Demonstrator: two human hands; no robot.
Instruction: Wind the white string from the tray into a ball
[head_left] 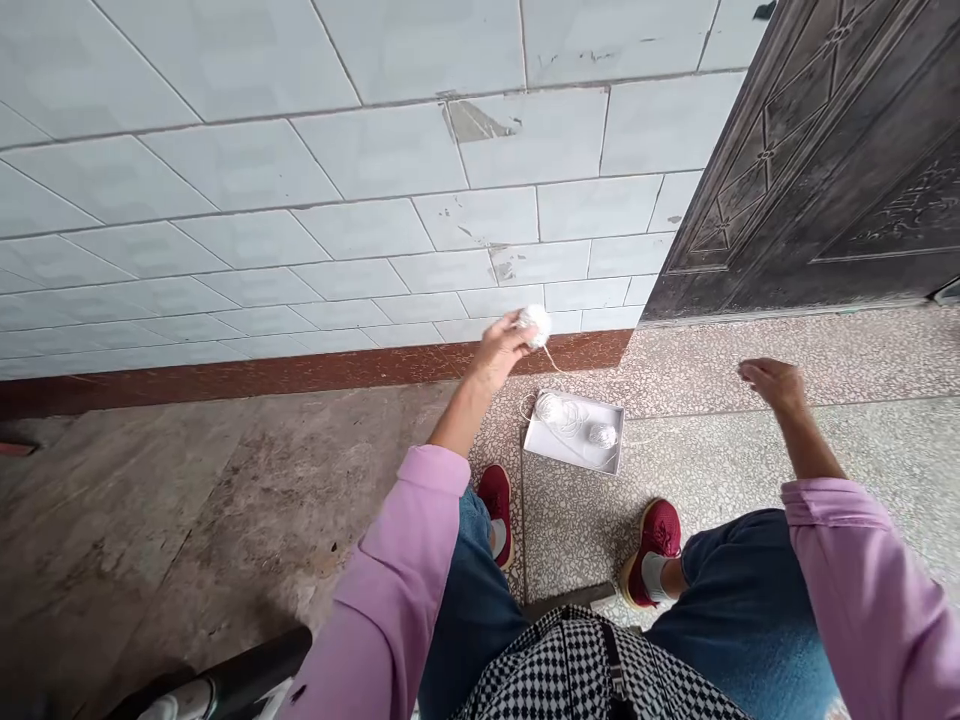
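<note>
My left hand [501, 352] is closed around a ball of white yarn [535, 326], held in front of the wall's base. A loose strand hangs from this ball on its right side. Below it, on the floor, lies a shallow white box [541, 440]. Inside are a white yarn ball [549, 408] at the back left, another yarn ball [602, 435] at the right, and loose loops of yarn between them. Out to the right, my right hand [774, 384] is raised over the floor with its fingers curled together. Whatever those fingers pinch, if anything, is too small to make out.
A white tiled wall [360, 230] with a brown base strip [300, 375] runs across the front. At the right stands a dark carved door [810, 200]. My red shoes [660, 530] flank the near side of the box. A black cylindrical object [262, 660] lies at the lower left.
</note>
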